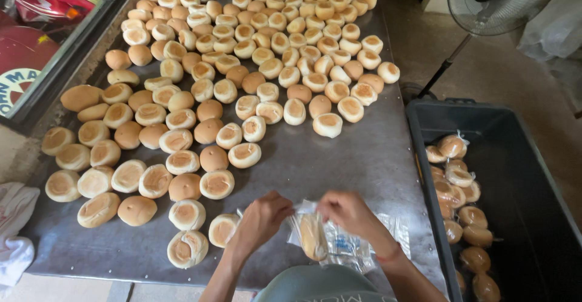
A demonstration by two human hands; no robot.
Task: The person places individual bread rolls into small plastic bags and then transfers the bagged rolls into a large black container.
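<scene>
My left hand and right hand both pinched a bag w/ one bun inside. Approx. a dozen bagged buns lay in the bin at 3 o'clock; most buns on the table at 12 stayed unbagged.

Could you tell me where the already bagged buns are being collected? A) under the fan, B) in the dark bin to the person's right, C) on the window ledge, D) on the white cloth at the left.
B: bagged buns lie in the dark bin, to the right of the table.
</scene>
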